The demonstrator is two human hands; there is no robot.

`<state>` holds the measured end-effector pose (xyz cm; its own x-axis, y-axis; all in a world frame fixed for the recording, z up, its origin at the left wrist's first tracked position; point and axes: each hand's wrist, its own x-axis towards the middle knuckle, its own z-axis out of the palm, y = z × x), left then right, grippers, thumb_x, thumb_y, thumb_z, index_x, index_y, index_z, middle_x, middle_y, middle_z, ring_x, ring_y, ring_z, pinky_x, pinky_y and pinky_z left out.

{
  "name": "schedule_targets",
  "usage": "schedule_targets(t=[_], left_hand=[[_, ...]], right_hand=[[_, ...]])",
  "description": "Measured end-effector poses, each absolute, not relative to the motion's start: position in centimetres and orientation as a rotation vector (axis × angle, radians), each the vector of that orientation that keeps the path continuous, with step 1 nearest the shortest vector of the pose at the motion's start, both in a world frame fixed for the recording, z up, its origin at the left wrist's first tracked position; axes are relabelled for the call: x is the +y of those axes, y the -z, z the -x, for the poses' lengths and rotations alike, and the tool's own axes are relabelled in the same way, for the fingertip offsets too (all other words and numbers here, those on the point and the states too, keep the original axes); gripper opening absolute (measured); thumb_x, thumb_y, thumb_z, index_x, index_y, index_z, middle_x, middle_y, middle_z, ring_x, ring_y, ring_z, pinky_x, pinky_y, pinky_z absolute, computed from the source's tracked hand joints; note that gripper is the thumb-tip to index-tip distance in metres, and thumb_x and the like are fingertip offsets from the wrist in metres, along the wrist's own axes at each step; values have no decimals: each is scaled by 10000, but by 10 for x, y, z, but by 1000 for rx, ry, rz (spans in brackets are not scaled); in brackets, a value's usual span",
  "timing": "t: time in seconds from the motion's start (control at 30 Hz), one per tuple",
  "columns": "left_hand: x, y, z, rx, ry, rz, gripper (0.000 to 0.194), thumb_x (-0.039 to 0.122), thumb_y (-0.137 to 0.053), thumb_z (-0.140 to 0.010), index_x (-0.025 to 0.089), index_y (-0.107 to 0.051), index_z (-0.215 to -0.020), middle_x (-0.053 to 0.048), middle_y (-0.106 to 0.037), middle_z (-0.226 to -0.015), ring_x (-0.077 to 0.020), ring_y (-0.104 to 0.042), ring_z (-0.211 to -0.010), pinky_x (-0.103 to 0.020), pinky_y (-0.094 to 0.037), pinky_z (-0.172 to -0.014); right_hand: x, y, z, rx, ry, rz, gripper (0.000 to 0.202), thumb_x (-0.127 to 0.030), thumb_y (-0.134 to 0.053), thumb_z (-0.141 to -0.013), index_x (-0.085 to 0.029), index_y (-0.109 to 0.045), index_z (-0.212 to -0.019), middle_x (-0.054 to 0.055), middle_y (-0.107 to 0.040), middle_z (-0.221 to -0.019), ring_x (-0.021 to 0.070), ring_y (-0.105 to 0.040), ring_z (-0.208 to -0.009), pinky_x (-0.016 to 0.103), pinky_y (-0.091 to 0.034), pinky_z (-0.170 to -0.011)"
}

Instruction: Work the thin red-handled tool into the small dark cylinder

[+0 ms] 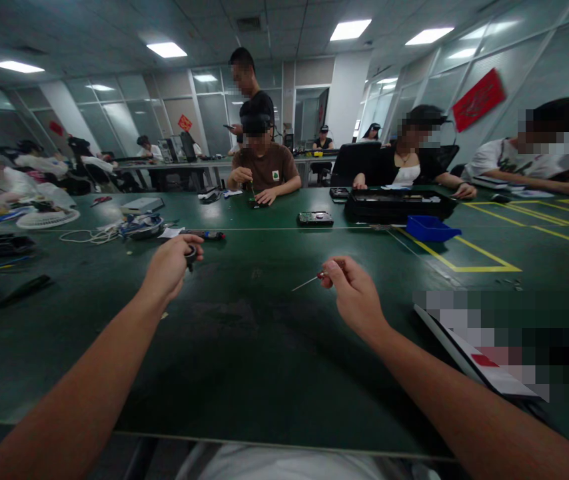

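Observation:
My right hand (352, 290) is closed around a small screwdriver (305, 283) with a reddish handle. Its thin metal shaft points left and slightly down over the green tabletop (259, 353). To the left, my left hand (170, 267) has its fingers curled round a small dark, rounded object (191, 256); most of it is hidden, and its kind does not show. Just beyond that hand lies a dark pen-like tool (209, 235) with a red tip. A hard drive (315, 218) rests on the table farther back, between my two hands.
A blue tray (429, 229) and a long black casing (399, 205) stand at the back right. At the left are coiled cables (139, 227) and a white fan grille (47, 219). A tablet-like panel (479, 357) lies beside my right forearm. Across the table, a co-worker (267, 167) works.

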<state>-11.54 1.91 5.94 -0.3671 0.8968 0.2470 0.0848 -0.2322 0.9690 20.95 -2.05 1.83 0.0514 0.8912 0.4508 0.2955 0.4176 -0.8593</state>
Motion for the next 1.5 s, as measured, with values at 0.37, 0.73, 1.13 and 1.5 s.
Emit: schedule_targets(t=[0.37, 0.73, 1.13, 1.5], left_hand=[[19, -26, -9, 1169, -1220, -1387, 194, 172, -453, -776, 185, -597, -906, -54, -595, -790, -201, -605, -719, -385, -438, -747], [11, 14, -2, 1233, -947, -1956, 338, 129, -671, -837, 215, -613, -1159, -93, -656, -1176, -258, -606, -1104, -434, -446, -999], [8, 12, -3, 1256, -986, -2017, 420, 144, -742, -824, 210, -669, -1232, -34, -709, -1226, -216, -636, -1155, -357, -462, -1053], [10, 15, 5, 1233, -983, -2163, 400, 234, -736, -862, 268, -680, -1256, -22, -705, -1260, -234, -625, -1200, -407, -441, -1085]], right_hand=[[-24, -24, -212, -1493, -613, 1119, 323, -488, -535, -950, -221, -630, -796, 5, -614, -631, 176, -593, -611, 323, -435, -590], [-21, -20, -210, -1383, -643, 987, 240, -428, -561, -935, -210, -662, -949, 36, -711, -774, 184, -662, -701, 346, -531, -682], [-16, -12, -212, -1514, -630, 1022, 253, -439, -555, -952, -210, -660, -945, 58, -744, -837, 208, -702, -770, 363, -538, -725], [-21, -24, -215, -1657, -388, 1235, 273, -453, -597, -917, -215, -678, -811, 5, -666, -641, 167, -597, -576, 301, -403, -561]])
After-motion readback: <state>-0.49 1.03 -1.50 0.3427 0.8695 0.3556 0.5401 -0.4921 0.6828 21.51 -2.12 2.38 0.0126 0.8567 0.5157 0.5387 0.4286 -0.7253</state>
